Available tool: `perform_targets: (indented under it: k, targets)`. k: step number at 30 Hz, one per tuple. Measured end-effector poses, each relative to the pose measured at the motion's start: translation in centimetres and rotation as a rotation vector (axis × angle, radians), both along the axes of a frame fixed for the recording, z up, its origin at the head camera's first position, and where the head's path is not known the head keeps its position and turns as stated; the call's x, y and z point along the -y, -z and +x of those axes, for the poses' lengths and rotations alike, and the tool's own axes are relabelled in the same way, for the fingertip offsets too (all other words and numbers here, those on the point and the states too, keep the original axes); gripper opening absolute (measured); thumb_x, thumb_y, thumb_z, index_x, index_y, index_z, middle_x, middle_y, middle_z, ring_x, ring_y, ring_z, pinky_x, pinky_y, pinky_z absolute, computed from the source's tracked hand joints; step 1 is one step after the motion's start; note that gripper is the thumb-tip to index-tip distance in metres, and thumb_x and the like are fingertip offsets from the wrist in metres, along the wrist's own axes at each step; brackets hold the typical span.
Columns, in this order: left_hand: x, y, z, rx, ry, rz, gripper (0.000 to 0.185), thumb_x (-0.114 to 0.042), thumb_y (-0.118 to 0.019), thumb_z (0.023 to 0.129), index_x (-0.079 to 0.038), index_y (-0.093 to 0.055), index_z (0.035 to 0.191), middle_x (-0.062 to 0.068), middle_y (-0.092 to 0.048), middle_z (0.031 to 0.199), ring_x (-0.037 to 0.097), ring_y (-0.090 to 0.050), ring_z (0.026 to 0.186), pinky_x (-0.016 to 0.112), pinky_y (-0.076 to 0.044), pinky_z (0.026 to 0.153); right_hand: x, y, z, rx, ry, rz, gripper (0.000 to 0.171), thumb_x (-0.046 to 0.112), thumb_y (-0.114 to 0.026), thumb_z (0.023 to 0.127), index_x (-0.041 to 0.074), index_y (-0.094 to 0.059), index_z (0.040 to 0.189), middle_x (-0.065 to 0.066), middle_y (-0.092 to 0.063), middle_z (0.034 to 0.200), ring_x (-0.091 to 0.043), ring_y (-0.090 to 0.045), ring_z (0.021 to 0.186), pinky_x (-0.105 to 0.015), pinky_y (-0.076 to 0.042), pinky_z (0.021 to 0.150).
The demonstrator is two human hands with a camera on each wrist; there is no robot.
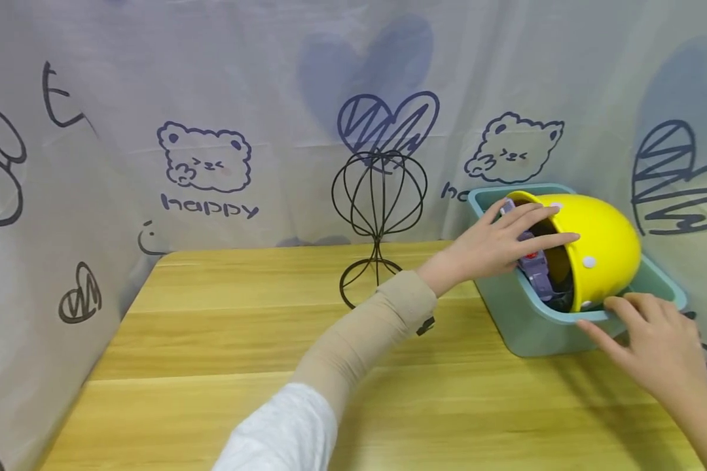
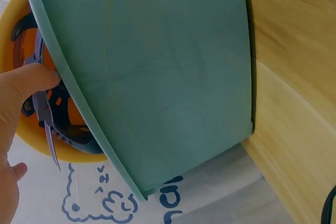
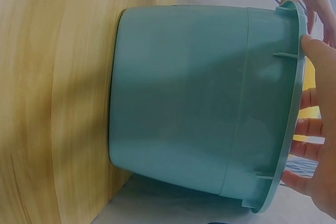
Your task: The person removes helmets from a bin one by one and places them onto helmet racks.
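A yellow helmet (image 1: 607,242) with white dots lies tilted on its side in a blue-green plastic bin (image 1: 509,320). Its opening faces left, showing a dark inner harness (image 2: 63,119) and a purple band-like plastic piece (image 1: 533,265) with a red mark. My left hand (image 1: 495,245) reaches across the bin, its fingers stretched over the helmet's rim. In the left wrist view the thumb (image 2: 39,80) lies by the purple piece; contact is unclear. My right hand (image 1: 660,333) holds the bin's near rim, thumb (image 3: 315,51) outside and fingers (image 3: 310,127) over the inner side.
A black wire stand (image 1: 378,229) with a round cage top stands on the wooden table (image 1: 212,340), left of the bin. A small dark object (image 1: 426,326) shows beside my left sleeve. Printed fabric (image 1: 271,78) hangs behind and along the sides.
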State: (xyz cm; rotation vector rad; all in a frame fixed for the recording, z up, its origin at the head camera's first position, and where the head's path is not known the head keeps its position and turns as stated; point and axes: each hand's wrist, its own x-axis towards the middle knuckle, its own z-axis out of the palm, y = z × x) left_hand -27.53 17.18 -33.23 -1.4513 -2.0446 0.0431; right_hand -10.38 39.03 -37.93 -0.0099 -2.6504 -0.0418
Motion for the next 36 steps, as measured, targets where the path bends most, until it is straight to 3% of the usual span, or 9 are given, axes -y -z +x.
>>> perform_targets:
  k: [5,10,18,24,29,36]
  targets:
    - [-0.3,0.3,0.0,-0.006,0.016,-0.038,0.070,-0.028,-0.052,0.087,-0.040,-0.011,0.142,0.002,-0.001,0.152,0.020,0.000,0.140,0.050,-0.008,0.111,0.2,0.3,0.0,0.029,0.017,-0.021,0.064,0.058,-0.062,0.071,0.003,-0.057,0.103,-0.023,-0.046,0.105,-0.044,-0.039,0.097,-0.064,-0.032,0.078]
    - [-0.5,0.3,-0.3,-0.001,0.036,-0.010,0.064,-0.024,-0.049,0.087,-0.039,-0.018,0.141,0.000,-0.009,0.151,0.017,-0.002,0.140,0.048,-0.010,0.112,0.3,0.4,0.0,0.022,0.018,-0.038,0.063,0.057,-0.062,0.071,0.003,-0.056,0.104,-0.023,-0.045,0.106,-0.045,-0.037,0.099,-0.065,-0.029,0.081]
    - [0.1,-0.8,-0.5,-0.039,0.068,-0.052,0.064,-0.044,-0.053,0.083,-0.039,-0.023,0.139,0.003,-0.023,0.146,0.020,-0.014,0.138,0.043,-0.013,0.111,0.2,0.5,0.1,0.021,0.023,-0.034,0.063,0.058,-0.062,0.071,0.005,-0.055,0.105,-0.021,-0.043,0.107,-0.043,-0.034,0.102,-0.063,-0.025,0.085]
    - [0.4,-1.4,-0.5,-0.021,0.009,-0.040,0.074,-0.061,-0.056,0.074,-0.042,-0.023,0.138,0.001,-0.030,0.139,0.019,-0.022,0.132,0.044,-0.018,0.110,0.1,0.6,0.1,-0.035,-0.007,-0.035,0.060,0.055,-0.065,0.069,0.007,-0.054,0.103,-0.019,-0.044,0.107,-0.042,-0.036,0.103,-0.061,-0.026,0.085]
    - [0.5,-1.3,-0.4,-0.015,-0.010,-0.036,0.075,-0.063,-0.056,0.072,-0.043,-0.024,0.137,0.000,-0.031,0.137,0.019,-0.025,0.130,0.043,-0.020,0.109,0.2,0.7,0.2,-0.038,-0.009,-0.052,0.060,0.056,-0.064,0.070,0.007,-0.054,0.102,-0.020,-0.043,0.109,-0.042,-0.035,0.104,-0.060,-0.026,0.086]
    - [0.5,-1.0,-0.3,-0.024,0.025,0.001,0.072,-0.062,-0.057,0.072,-0.042,-0.029,0.135,0.002,-0.035,0.134,0.020,-0.029,0.127,0.040,-0.024,0.107,0.0,0.8,0.1,-0.063,-0.019,-0.064,0.059,0.053,-0.067,0.068,0.006,-0.054,0.101,-0.020,-0.044,0.108,-0.042,-0.036,0.102,-0.060,-0.026,0.085]
